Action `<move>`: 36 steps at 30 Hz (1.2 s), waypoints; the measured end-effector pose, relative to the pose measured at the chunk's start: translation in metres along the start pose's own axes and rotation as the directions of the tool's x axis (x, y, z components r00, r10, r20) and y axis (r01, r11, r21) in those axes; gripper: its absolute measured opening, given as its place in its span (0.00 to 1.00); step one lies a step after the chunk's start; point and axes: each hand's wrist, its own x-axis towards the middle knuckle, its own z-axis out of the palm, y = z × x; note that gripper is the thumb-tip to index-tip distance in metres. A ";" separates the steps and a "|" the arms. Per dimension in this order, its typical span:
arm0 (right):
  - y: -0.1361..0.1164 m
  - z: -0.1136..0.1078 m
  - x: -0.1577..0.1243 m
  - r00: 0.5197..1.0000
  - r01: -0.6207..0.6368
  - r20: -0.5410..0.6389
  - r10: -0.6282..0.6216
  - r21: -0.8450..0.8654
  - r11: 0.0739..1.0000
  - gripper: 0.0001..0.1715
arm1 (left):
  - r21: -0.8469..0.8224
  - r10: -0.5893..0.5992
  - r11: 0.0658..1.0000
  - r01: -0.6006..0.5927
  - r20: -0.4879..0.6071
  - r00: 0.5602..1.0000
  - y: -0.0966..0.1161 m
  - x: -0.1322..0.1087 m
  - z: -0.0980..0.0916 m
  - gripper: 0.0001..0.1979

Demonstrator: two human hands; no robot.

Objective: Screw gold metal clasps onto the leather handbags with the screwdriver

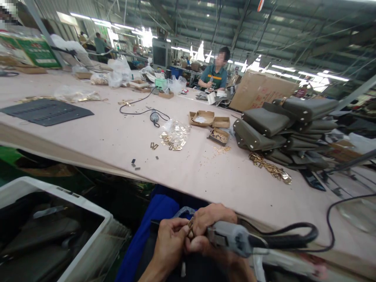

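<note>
Low in the head view, my left hand (172,243) has its thumb and fingers pinched on a small gold metal fitting (190,226). My right hand (216,219) is close against it, wrapped round a grey corded electric screwdriver (233,237) whose rear end points right. The tool's tip is hidden by my fingers. Below both hands lies dark material on my lap, over blue cloth (141,235); its shape is mostly covered. On the table ahead are gold rectangular fittings (176,147) beside a clear plastic bag.
A pale-topped table (182,172) runs across. Stacked dark olive bags (264,125) stand right, near gold hardware (272,168). Small cardboard boxes (220,136) hold tiny parts. A white crate (96,213) with dark items is lower left. The cord (329,219) trails right. A co-worker (216,76) is opposite.
</note>
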 end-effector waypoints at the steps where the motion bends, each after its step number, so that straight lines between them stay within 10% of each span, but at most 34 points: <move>1: -0.006 -0.005 0.001 0.999 0.030 -0.040 -0.028 0.048 0.998 0.10 | -0.014 -0.029 0.999 0.029 -0.015 0.999 -0.001 0.000 0.001 0.18; 5: -0.025 -0.044 0.015 0.915 0.196 -0.377 -0.140 0.114 0.974 0.08 | -0.016 -0.011 1.000 0.009 -0.108 0.994 -0.010 -0.001 0.005 0.24; 10: -0.009 -0.121 0.035 0.617 0.258 -0.786 -0.042 0.152 0.954 0.17 | 0.303 0.248 0.934 -0.189 -0.167 0.954 -0.022 -0.005 0.009 0.20; 15: 0.023 -0.173 0.040 0.373 0.287 -0.922 0.102 0.219 0.933 0.16 | 0.624 0.641 0.612 -0.485 -0.033 0.766 -0.045 -0.002 0.009 0.18; 20: 0.046 -0.188 0.048 0.240 0.275 -0.958 0.155 0.221 0.936 0.13 | 0.705 0.754 0.439 -0.557 0.047 0.655 -0.062 0.004 0.009 0.24; 23: 0.056 -0.192 0.052 0.163 0.269 -0.971 0.172 0.212 0.940 0.13 | 0.660 0.715 0.533 -0.529 -0.018 0.698 -0.053 0.005 0.010 0.20; 29: 0.068 -0.195 0.051 0.087 0.263 -0.976 0.198 0.214 0.941 0.15 | 0.327 0.328 0.902 -0.282 -0.095 0.940 -0.023 0.007 0.007 0.20; 36: 0.075 -0.196 0.053 0.068 0.246 -0.979 0.192 0.203 0.948 0.16 | 0.130 0.130 0.984 -0.121 -0.066 0.989 -0.021 0.009 0.004 0.24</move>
